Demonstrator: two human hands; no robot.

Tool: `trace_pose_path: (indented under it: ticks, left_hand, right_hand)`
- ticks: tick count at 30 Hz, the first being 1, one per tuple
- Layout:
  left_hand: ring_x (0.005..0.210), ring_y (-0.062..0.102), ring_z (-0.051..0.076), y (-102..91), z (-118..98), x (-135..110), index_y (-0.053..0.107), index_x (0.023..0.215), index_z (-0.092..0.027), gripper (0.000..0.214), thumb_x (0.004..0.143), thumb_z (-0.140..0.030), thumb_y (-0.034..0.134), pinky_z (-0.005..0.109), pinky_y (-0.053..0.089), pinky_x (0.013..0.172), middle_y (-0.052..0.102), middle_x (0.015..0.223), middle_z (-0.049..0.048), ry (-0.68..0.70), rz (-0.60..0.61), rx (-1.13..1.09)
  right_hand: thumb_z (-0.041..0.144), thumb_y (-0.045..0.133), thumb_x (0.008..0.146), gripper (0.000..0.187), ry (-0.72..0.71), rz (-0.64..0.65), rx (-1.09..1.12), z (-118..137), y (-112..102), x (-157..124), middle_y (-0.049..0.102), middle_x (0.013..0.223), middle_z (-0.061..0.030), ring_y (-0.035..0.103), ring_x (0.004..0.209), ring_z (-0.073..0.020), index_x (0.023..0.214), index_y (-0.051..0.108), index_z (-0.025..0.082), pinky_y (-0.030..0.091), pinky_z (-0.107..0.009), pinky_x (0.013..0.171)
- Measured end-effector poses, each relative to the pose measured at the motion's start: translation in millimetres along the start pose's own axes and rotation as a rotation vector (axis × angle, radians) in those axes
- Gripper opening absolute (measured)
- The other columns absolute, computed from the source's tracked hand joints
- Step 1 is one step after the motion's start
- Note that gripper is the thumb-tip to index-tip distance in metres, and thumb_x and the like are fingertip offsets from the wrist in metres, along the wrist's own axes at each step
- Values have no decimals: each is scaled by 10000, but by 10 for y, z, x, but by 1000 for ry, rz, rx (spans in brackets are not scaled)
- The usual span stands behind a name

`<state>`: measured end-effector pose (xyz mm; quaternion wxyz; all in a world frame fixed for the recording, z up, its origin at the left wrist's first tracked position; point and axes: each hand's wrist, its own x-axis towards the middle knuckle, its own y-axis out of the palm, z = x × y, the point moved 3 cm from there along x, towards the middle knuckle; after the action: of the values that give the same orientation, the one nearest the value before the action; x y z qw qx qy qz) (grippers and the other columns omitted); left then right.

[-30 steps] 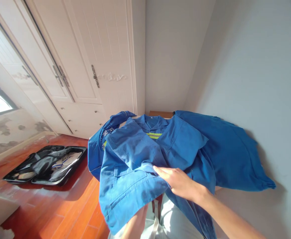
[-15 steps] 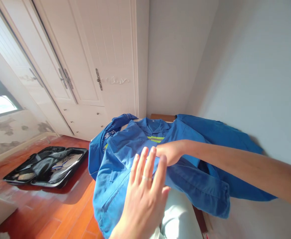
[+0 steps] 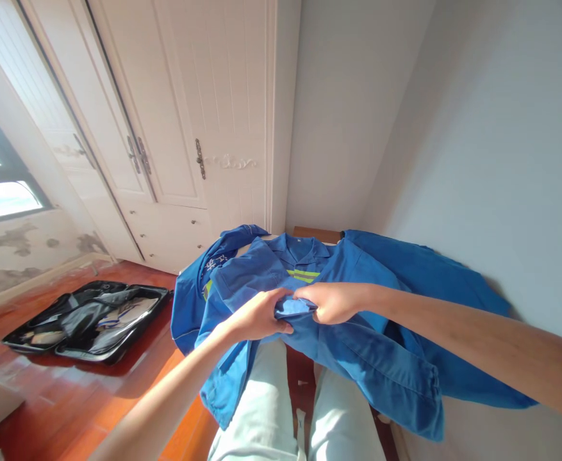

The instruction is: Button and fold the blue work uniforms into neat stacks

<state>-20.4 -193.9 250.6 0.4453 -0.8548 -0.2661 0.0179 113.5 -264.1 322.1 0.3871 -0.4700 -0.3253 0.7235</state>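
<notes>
A blue work jacket (image 3: 357, 346) with yellow-green reflective stripes below its collar lies spread over a surface in front of me, one part hanging down past my knees. My left hand (image 3: 257, 315) is closed on a fold of the jacket's front edge near the middle. My right hand (image 3: 331, 302) pinches the same fold right beside it, so both hands meet over the cloth. More blue fabric (image 3: 198, 282) with white lettering hangs off the left side.
An open black suitcase (image 3: 86, 318) with items inside lies on the red wooden floor at the left. White wardrobe doors (image 3: 184, 128) stand behind. A plain wall runs along the right. My legs in pale trousers (image 3: 266, 410) are below the jacket.
My left hand has come up from below the jacket, passed open in front of it and now grips the fold. My right hand moved up to the jacket's middle and closed on it.
</notes>
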Motion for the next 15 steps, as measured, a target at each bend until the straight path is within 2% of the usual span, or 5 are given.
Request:
trace_pose_path:
  ticks: [2,4,7,11,15]
  left_hand:
    - [741,615,184,8,41,-4,698,961,-182,285,715,-322,736,242,405,633,692,816,14,-44,13,44]
    - [629,545,143,24,50,-20,692,807,-172,151,743,-307,708,229,335,572,635,679,-7,-70,-22,79]
    - [582,475,110,6,-3,-47,672,738,-167,109,752,-273,695,221,307,566,605,635,-19,-52,-105,72]
    - [572,492,111,-62,-131,-113,681,727,-174,52,739,-172,630,221,304,566,619,616,-10,-30,-121,70]
    - [610,562,145,-32,-246,-269,710,740,-202,236,670,-62,533,238,319,584,663,644,14,-7,-35,144]
  right_hand:
    - [21,515,624,394,3,-48,-12,-33,68,8,663,884,-42,609,770,-191,981,611,157,415,-237,599]
    - [51,534,663,365,-3,-144,-4,-72,123,-19,684,911,-49,629,810,-207,996,629,166,432,-252,637]
    - [150,599,721,380,-20,-251,74,-135,176,-163,706,935,-41,649,837,-217,1098,632,187,462,-276,691]
    - [260,755,668,681,-84,-241,279,-221,310,-422,699,1122,-28,654,990,-241,1315,543,231,493,-303,845]
    - [239,601,815,441,-111,-347,401,-237,571,-574,725,1088,-40,666,1015,-256,1254,629,208,508,-323,867]
